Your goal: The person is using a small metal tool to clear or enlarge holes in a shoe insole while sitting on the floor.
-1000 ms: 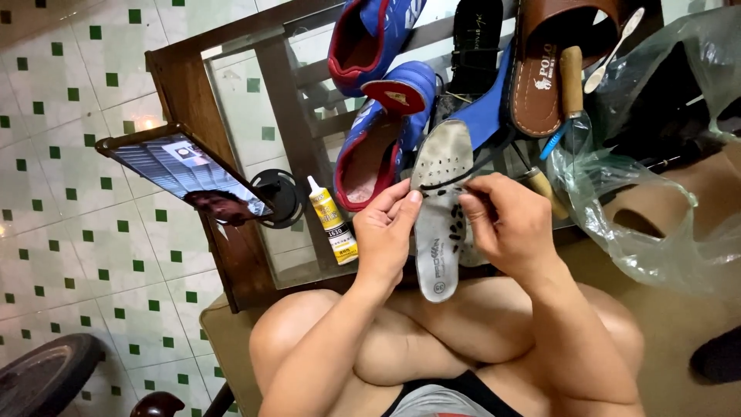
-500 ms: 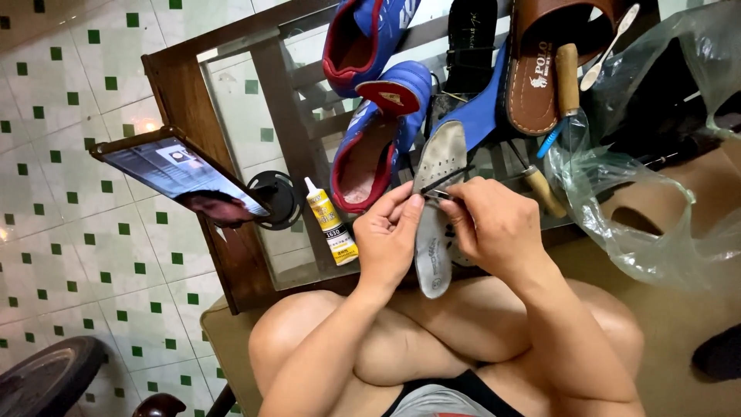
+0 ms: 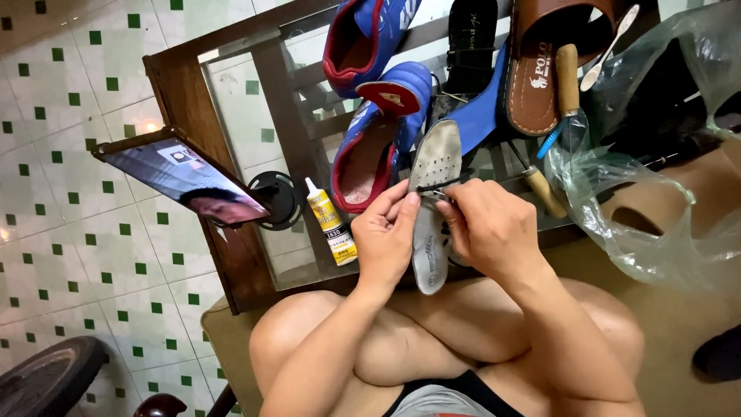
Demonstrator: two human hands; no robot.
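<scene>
Head view: insole (image 3: 432, 193) now raised higher over table (image 3: 255, 93), toe up. Left hand (image 3: 386, 239) pinches its edge; right hand (image 3: 486, 232) grips thin dark tool (image 3: 444, 184) across it. Work continuing.

A glass counter (image 3: 255, 116) with a brown wood frame fills the upper middle of the frame. On its left edge a tablet (image 3: 181, 179) leans on a round black stand (image 3: 279, 201). Just right of the stand lies a small yellow glue tube (image 3: 332, 224). Two blue and red shoes (image 3: 370, 93) sit at the top middle. A brown sandal (image 3: 540, 69) lies at the top right, with a white spoon (image 3: 610, 48) beside it. A clear plastic bag (image 3: 648, 185) is bunched at the right. White floor tiles with green squares (image 3: 69, 139) cover the left.
</scene>
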